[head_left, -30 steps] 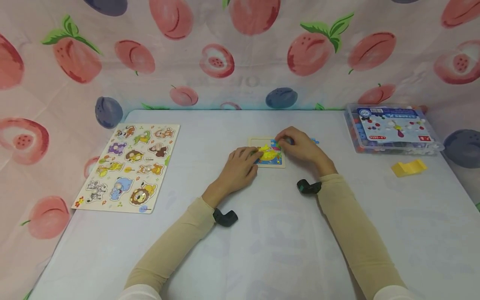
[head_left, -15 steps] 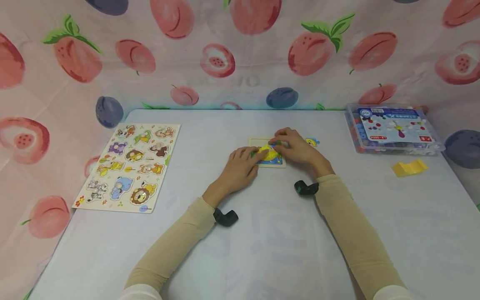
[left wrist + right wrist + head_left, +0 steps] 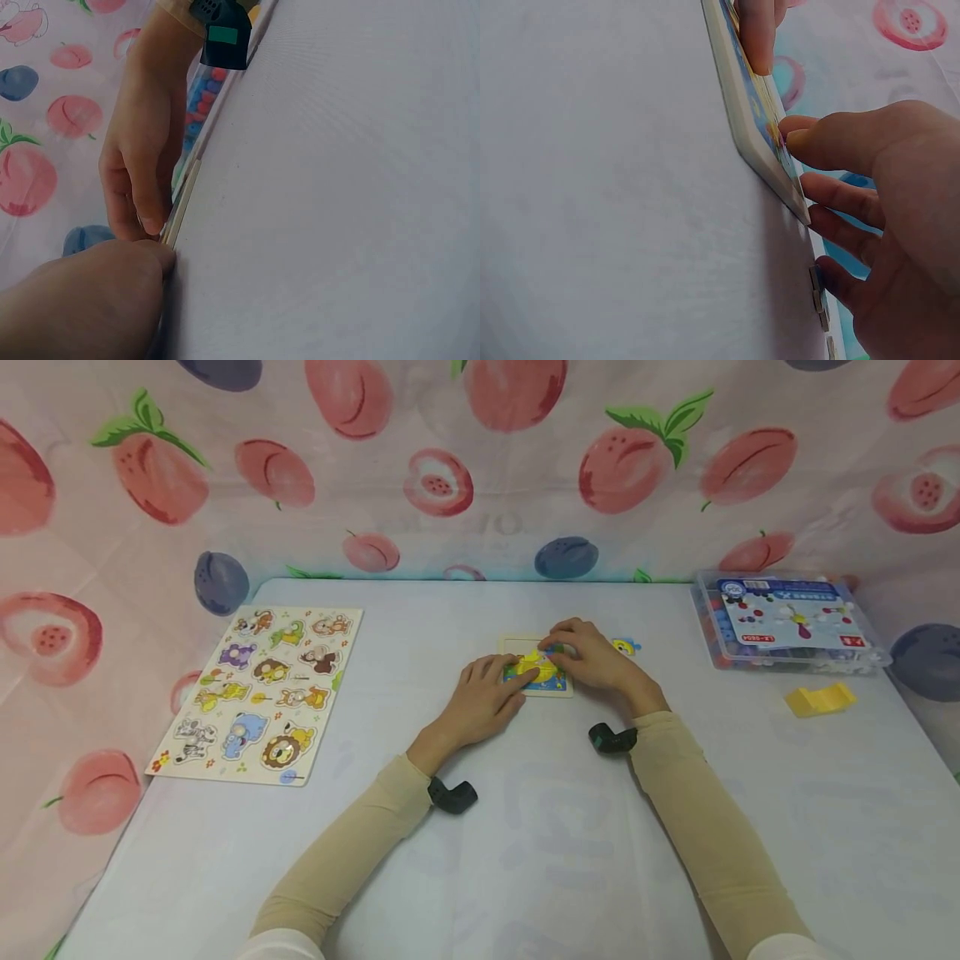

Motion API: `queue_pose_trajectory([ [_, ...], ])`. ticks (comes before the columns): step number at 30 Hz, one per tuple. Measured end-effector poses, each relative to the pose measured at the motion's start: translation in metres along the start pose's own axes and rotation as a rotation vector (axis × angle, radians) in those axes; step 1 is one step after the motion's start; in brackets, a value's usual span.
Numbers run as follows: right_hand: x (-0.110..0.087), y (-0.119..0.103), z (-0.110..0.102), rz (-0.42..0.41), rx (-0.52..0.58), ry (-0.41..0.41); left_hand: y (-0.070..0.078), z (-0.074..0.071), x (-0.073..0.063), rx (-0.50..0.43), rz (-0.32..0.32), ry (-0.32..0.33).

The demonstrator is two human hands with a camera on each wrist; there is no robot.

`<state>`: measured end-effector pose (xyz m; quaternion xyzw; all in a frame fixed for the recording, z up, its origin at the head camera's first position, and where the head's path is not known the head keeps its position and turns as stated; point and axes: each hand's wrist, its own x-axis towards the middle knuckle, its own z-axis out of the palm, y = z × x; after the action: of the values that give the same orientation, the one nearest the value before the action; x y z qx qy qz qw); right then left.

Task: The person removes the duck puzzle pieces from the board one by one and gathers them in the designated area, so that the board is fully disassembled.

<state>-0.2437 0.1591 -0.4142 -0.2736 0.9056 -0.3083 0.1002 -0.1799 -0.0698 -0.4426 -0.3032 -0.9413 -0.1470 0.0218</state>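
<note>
A small jigsaw puzzle [image 3: 557, 683] with a yellow duck on blue lies in a pale wooden tray [image 3: 525, 641] near the table's middle. My left hand [image 3: 483, 695] rests at its left side, fingers extended, one fingertip over the duck. From the right, my right hand [image 3: 594, 657] pinches a puzzle piece between thumb and forefinger, low over the tray; the fingers hide most of that piece. In the right wrist view, the right hand's thumb [image 3: 832, 142] meets the forefinger at the puzzle's surface, and other fingers reach the tray's edge. A loose blue-and-yellow piece [image 3: 626, 647] lies just beyond this hand.
An animal peg puzzle board [image 3: 258, 693] lies at the left. At the back right stands a clear plastic box [image 3: 795, 614] of coloured parts, with a yellow wavy block [image 3: 821, 700] in front of it. A fruit-patterned cloth [image 3: 510, 477] hangs behind the white table.
My right hand has moved slightly left and in over the puzzle, uncovering more of the loose piece beside it. The left fingertip has slid a little further across the duck.
</note>
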Motion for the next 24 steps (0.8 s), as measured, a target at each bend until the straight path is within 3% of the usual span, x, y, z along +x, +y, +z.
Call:
queue_pose_trajectory([
  [12, 0.002, -0.002, 0.0, -0.018, 0.009, 0.017, 0.0, -0.001, 0.0, -0.012, -0.002, 0.001],
  [17, 0.002, -0.001, 0.001, -0.054, 0.016, 0.034, 0.005, -0.001, 0.0, 0.05, 0.007, -0.001],
  [21, 0.001, 0.003, 0.001, -0.077, 0.008, 0.048, 0.011, -0.004, 0.002, 0.126, 0.056, -0.055],
  [24, 0.001, 0.005, 0.002, -0.076, 0.005, 0.055, 0.015, -0.006, 0.003, 0.127, 0.071, -0.105],
])
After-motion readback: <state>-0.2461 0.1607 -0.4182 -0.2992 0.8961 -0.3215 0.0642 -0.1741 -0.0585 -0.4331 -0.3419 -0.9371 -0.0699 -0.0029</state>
